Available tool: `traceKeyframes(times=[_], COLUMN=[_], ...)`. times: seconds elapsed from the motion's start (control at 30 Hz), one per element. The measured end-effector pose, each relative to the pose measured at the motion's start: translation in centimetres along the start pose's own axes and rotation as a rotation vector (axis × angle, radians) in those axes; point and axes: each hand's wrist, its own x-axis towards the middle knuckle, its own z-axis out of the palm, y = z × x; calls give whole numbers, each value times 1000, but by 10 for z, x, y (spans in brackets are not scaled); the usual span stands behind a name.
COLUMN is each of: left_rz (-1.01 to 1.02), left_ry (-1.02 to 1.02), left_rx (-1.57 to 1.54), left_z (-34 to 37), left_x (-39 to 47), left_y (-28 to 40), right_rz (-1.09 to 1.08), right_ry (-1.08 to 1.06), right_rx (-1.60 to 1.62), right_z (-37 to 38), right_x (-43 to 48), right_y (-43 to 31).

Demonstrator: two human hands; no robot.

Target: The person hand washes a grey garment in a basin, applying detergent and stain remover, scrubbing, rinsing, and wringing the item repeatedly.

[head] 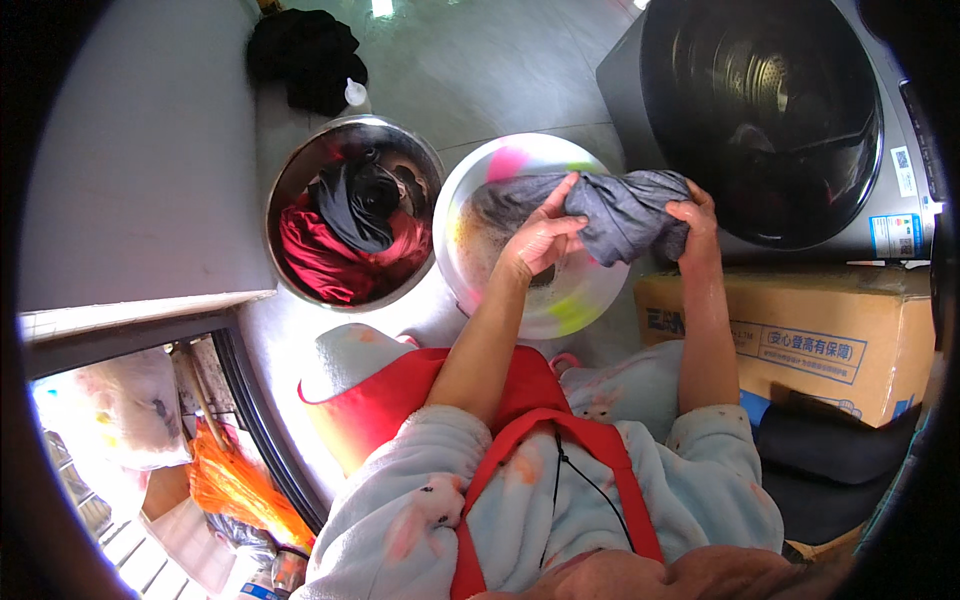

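My right hand (696, 214) grips one end of a wet, twisted grey garment (626, 214), with the thumb on top. At the garment's left part, my left hand (544, 236) holds it with thumb and index finger spread; its other fingers are partly hidden. The cloth's tail hangs into a white plastic basin (577, 300) with pink and green patches. Brownish, foamy water (480, 244) shows inside. Left of it stands a stainless steel basin (279, 255) containing a red garment (322, 255) and a dark garment (360, 202).
At the upper right stands a front-loading washing machine (757, 135) with a dark round door. A printed cardboard box (810, 330) lies below it. Black cloth (307, 56) and a white bottle (356, 96) are on the tiled floor. An orange plastic bag (225, 480) hangs beyond the door track.
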Motion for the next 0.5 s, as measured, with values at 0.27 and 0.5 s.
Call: traceKeyframes(times=[0.27,0.5], left_rz=[406,863], left_ry=[233,462], left_rx=[1443,1420], left_z=[4,30], left_x=[-6,-20], left_y=[34,37], right_rz=[-95,-155], right_ry=[-70,-1], right_rx=[-179,-177], right_z=[-23,3], right_x=[24,50], right_y=[-68,-144])
